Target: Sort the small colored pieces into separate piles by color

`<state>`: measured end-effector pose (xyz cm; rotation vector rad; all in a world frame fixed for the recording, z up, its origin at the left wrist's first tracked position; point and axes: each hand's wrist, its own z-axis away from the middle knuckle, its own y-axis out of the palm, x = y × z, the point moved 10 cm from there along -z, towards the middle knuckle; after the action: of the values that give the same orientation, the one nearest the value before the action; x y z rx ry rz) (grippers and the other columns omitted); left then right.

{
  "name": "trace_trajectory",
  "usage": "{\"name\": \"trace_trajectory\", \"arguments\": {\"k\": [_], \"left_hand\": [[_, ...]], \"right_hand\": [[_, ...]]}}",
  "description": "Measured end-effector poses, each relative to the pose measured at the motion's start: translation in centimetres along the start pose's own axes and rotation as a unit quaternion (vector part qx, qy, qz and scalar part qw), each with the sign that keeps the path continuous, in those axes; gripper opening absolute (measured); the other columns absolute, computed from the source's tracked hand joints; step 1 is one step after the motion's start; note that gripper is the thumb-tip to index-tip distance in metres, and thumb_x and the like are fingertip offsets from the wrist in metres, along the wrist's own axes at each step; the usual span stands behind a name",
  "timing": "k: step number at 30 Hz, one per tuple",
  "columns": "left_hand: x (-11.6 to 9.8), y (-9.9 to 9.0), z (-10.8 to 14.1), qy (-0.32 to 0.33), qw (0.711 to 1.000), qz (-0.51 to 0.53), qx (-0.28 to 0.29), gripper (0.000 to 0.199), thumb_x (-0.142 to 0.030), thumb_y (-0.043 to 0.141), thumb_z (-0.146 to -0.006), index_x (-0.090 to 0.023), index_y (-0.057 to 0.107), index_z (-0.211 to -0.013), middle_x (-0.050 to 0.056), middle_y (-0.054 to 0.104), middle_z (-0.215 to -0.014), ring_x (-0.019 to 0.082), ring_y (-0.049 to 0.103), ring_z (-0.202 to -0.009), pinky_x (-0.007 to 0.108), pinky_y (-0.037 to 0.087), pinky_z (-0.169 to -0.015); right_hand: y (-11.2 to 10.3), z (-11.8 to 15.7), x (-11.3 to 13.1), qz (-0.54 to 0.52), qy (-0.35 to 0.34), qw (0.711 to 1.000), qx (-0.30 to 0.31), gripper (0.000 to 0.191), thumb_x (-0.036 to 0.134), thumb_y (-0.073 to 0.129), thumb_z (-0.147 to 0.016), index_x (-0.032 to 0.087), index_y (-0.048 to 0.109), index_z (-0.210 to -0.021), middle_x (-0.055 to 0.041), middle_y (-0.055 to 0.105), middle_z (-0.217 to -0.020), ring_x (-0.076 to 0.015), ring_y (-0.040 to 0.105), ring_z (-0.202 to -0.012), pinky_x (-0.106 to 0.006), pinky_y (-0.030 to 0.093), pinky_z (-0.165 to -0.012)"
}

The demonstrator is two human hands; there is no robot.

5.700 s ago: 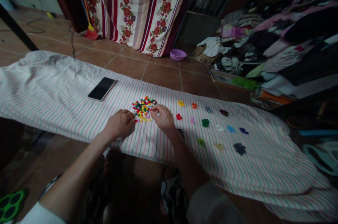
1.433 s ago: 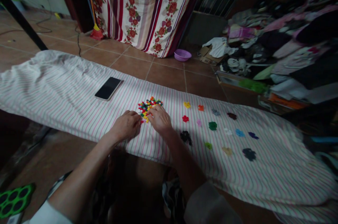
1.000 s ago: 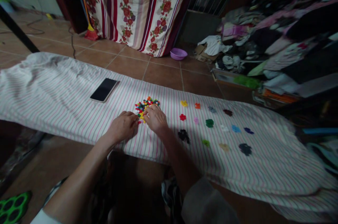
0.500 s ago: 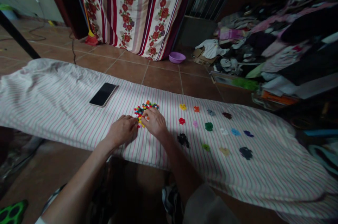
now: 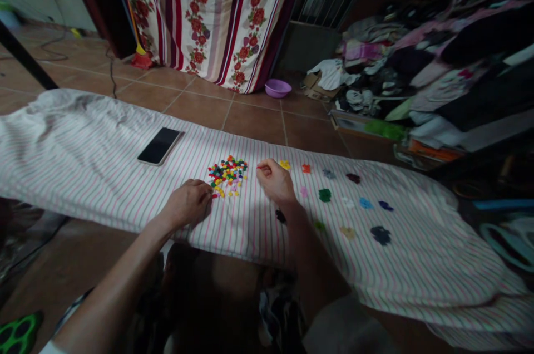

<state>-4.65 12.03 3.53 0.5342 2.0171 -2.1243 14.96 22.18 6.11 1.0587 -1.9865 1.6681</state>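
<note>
My right hand [image 5: 276, 181] is closed in a pinch above the cloth, and a tiny red bead-like piece [image 5: 259, 167] shows at its fingertips. To its left lies a mixed heap of small coloured pieces [image 5: 228, 173]. My left hand [image 5: 192, 198] rests on the cloth at the heap's near left side, its fingers curled together; whatever they hold, if anything, is hidden. Right of my right hand are small single-colour piles, among them yellow [image 5: 285, 165], orange [image 5: 306, 168], pink [image 5: 303, 192] and dark green [image 5: 325, 195]. My right wrist partly covers the black pile [image 5: 281, 216].
A striped cloth [image 5: 125, 187] covers the long low surface. On it a phone [image 5: 159, 146] lies left of the heap. Further piles, such as light blue [image 5: 366, 203] and dark grey [image 5: 380, 235], sit at right. A purple basin [image 5: 277, 88] stands on the tiled floor beyond.
My right hand has moved right, away from the mixed heap, with a red piece in its pinch. It now covers the place of the red pile. My left hand stays beside the heap.
</note>
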Motion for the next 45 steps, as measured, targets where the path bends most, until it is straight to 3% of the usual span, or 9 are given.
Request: {"name": "trace_trajectory", "arguments": {"k": [6, 11, 26, 39, 45], "left_hand": [[-0.1, 0.1, 0.0, 0.001, 1.000, -0.014, 0.002, 0.034, -0.028, 0.036, -0.093, -0.017, 0.067, -0.101, 0.011, 0.069, -0.106, 0.021, 0.061, -0.101, 0.035, 0.047, -0.092], [-0.1, 0.2, -0.1, -0.002, 1.000, -0.028, 0.003, 0.036, -0.030, 0.035, -0.094, -0.018, 0.068, -0.102, 0.010, 0.069, -0.105, 0.021, 0.062, -0.100, 0.034, 0.048, -0.091], [0.2, 0.4, -0.2, 0.003, 1.000, -0.021, -0.013, 0.037, -0.031, 0.035, -0.093, -0.018, 0.068, -0.102, 0.010, 0.069, -0.106, 0.022, 0.062, -0.099, 0.036, 0.048, -0.092], [0.2, 0.0, -0.1, -0.006, 1.000, -0.022, -0.021, 0.036, -0.031, 0.036, -0.092, -0.019, 0.068, -0.102, 0.010, 0.070, -0.105, 0.022, 0.063, -0.099, 0.036, 0.050, -0.089], [0.8, -0.6, -0.2, -0.037, 0.999, -0.010, -0.034, 0.040, -0.021, 0.035, -0.088, -0.017, 0.067, -0.112, 0.010, 0.070, -0.111, 0.023, 0.065, -0.103, 0.036, 0.051, -0.091]], "right_hand": [[-4.3, 0.1, -3.5, 0.102, 0.043, 0.993, -0.029, 0.021, 0.024, 0.050, -0.081, 0.021, 0.069, -0.089, -0.0038, 0.071, -0.084, -0.0172, 0.065, -0.079, -0.028, 0.046, -0.074], [-5.7, 0.8, -6.0, 0.216, 0.090, 0.972, -0.019, 0.023, 0.025, 0.052, -0.085, 0.024, 0.073, -0.092, -0.0053, 0.073, -0.090, -0.0193, 0.065, -0.081, -0.028, 0.044, -0.071], [-3.5, 1.3, -8.0, 0.263, 0.103, 0.958, 0.042, 0.028, 0.020, 0.048, -0.089, 0.024, 0.075, -0.098, -0.0052, 0.073, -0.099, -0.0181, 0.064, -0.089, -0.027, 0.044, -0.076], [-3.4, 1.5, -8.0, 0.255, 0.096, 0.961, 0.039, 0.033, 0.014, 0.044, -0.089, 0.023, 0.075, -0.098, -0.0064, 0.071, -0.097, -0.0183, 0.064, -0.087, -0.027, 0.044, -0.075], [-3.9, 1.5, -8.0, 0.236, 0.111, 0.965, 0.039, 0.036, 0.012, 0.043, -0.088, 0.024, 0.072, -0.105, -0.0054, 0.072, -0.102, -0.0199, 0.065, -0.092, -0.028, 0.045, -0.077]]}}
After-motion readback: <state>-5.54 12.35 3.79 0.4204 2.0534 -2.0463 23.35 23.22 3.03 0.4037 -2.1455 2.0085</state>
